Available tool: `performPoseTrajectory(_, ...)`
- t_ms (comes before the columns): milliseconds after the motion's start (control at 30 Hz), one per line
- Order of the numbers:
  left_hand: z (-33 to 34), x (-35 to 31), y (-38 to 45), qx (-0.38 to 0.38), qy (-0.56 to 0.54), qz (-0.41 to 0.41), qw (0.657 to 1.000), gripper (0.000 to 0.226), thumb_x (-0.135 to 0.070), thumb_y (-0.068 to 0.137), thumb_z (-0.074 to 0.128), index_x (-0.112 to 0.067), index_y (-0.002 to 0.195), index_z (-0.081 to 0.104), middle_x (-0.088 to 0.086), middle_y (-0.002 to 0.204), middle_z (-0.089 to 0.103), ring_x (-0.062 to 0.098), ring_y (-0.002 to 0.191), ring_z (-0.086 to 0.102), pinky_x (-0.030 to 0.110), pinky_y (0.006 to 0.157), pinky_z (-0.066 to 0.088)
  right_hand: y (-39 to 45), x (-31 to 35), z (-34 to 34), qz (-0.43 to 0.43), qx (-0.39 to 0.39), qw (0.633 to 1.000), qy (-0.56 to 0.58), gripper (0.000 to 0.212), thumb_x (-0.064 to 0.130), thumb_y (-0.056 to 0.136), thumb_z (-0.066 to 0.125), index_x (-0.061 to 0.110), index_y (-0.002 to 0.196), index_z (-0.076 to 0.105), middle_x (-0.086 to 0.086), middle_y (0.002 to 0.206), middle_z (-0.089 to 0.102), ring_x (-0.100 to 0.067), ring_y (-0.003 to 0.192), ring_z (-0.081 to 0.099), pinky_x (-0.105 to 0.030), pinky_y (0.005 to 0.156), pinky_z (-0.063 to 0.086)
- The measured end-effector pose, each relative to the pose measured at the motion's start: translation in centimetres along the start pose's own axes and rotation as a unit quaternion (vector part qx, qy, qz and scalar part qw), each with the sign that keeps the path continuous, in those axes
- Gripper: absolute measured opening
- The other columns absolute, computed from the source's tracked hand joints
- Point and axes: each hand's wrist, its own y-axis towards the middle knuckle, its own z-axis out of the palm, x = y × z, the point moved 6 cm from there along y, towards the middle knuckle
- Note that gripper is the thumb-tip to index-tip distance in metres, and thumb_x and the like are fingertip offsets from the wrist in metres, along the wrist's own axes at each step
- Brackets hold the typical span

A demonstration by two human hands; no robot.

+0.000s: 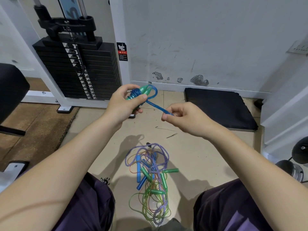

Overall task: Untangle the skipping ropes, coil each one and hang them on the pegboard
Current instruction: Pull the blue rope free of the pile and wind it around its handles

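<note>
Knees in purple shorts (86,207) frame the bottom of the view, and between them on the tiled floor (196,157) lies the tangled pile of ropes (150,179): green, blue and a purple braided cord knotted together, green and blue handles poking out. Open floor runs right of the pile up to the black mat (218,109) against the far wall. Left, the room closes in: a brown mat edge and the white frame of the weight stack (78,69) stand close.

Up at chest height, my left hand (124,104) grips the blue rope (150,95), coiled round its green handles, thumb pressed on top. My right hand (181,117) pinches the rope's loose tail, fingers narrow around it, the strand taut between both hands.

A black-and-red warning sticker (122,51) sits on the machine's post; its print is too small to read. Number tags down the plates are blurred.
</note>
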Motion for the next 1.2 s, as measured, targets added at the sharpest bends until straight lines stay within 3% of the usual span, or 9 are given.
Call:
performPoseTrajectory(200,2.4,1.0,-1.3,0.204,0.094,-0.091,0.970,0.038,-0.023,0.079,0.080,-0.018,0.113,0.065,0.007,0.084,0.070,0.018,0.053,0.063,0.021,0.048,0.047,-0.3,1.9,-2.0,-0.122,-0.095,0.986,-0.055,0.016,0.020,0.094,0.064,0.007,0.088,0.070,-0.010,0.070,0.058,-0.008,0.061,0.042,-0.028,0.059,0.035)
performPoseTrajectory(333,4.0,0.8,-2.7,0.313,0.087,-0.105,0.940,0.043,-0.031,0.067,0.082,-0.024,0.108,0.068,0.004,0.078,0.070,0.020,0.053,0.061,0.020,0.049,0.043,-0.5,2.1,-2.1,-0.147,-0.103,0.983,-0.031,0.009,0.015,0.094,0.064,0.008,0.090,0.069,-0.011,0.081,0.067,-0.025,0.078,0.059,-0.035,0.073,0.046)
performPoseTrajectory(467,5.1,0.7,-3.4,0.351,0.077,-0.094,0.929,0.030,-0.024,0.074,0.084,-0.026,0.100,0.070,0.003,0.081,0.069,0.019,0.053,0.059,0.021,0.049,0.040,-0.6,2.3,-1.4,-0.160,-0.076,0.984,0.008,0.014,0.009,0.094,0.062,0.018,0.084,0.065,0.009,0.070,0.061,-0.005,0.065,0.053,-0.023,0.066,0.045)
performPoseTrajectory(567,5.1,0.6,-3.1,0.318,0.058,-0.090,0.942,0.036,-0.032,0.070,0.081,-0.024,0.102,0.068,0.003,0.082,0.069,0.019,0.052,0.057,0.021,0.050,0.038,-0.7,2.7,-1.3,-0.177,-0.070,0.981,0.043,0.015,0.007,0.095,0.059,0.017,0.086,0.065,0.001,0.070,0.064,-0.004,0.068,0.057,-0.022,0.068,0.048)
performPoseTrajectory(667,4.5,0.5,-2.4,0.263,0.012,-0.108,0.959,0.037,-0.037,0.071,0.075,-0.019,0.103,0.067,0.004,0.080,0.067,0.016,0.052,0.055,0.022,0.054,0.040,-0.6,2.6,-2.3,-0.164,-0.104,0.976,0.098,0.013,0.006,0.097,0.056,0.012,0.089,0.065,0.008,0.064,0.063,0.003,0.053,0.053,-0.008,0.053,0.039)
performPoseTrajectory(767,4.0,0.5,-1.7,0.221,-0.030,-0.113,0.968,0.026,-0.032,0.080,0.072,-0.015,0.100,0.070,0.001,0.077,0.066,0.012,0.052,0.055,0.018,0.050,0.041,-0.3,1.3,-2.9,-0.100,-0.104,0.972,0.188,0.015,0.014,0.100,0.052,0.017,0.091,0.064,0.005,0.074,0.069,-0.004,0.041,0.033,-0.020,0.042,0.031)
performPoseTrajectory(833,3.6,0.6,-1.4,0.178,-0.053,-0.108,0.977,0.021,-0.025,0.089,0.069,-0.012,0.105,0.069,-0.002,0.074,0.067,0.012,0.051,0.057,0.016,0.048,0.041,0.0,0.8,-2.7,-0.073,-0.082,0.969,0.221,0.016,0.016,0.101,0.050,0.018,0.092,0.063,-0.009,0.090,0.070,-0.009,0.040,0.030,-0.020,0.044,0.030)
performPoseTrajectory(967,3.0,0.6,-1.1,0.098,-0.141,-0.104,0.980,0.022,-0.022,0.094,0.066,-0.008,0.111,0.067,0.002,0.077,0.067,0.014,0.051,0.057,0.018,0.049,0.042,0.1,0.7,-1.9,-0.060,-0.025,0.970,0.233,0.015,0.014,0.103,0.047,0.014,0.095,0.060,-0.007,0.101,0.073,-0.009,0.040,0.025,-0.017,0.042,0.029)
performPoseTrajectory(1200,2.6,0.3,-1.0,0.055,-0.277,-0.135,0.950,0.029,-0.024,0.095,0.064,-0.003,0.115,0.063,0.012,0.092,0.069,0.013,0.051,0.055,0.016,0.043,0.041,0.3,0.3,0.3,-0.023,0.016,0.988,0.152,0.013,0.017,0.100,0.053,0.014,0.098,0.066,-0.026,0.092,0.068,-0.016,0.048,0.023,-0.032,0.050,0.017)
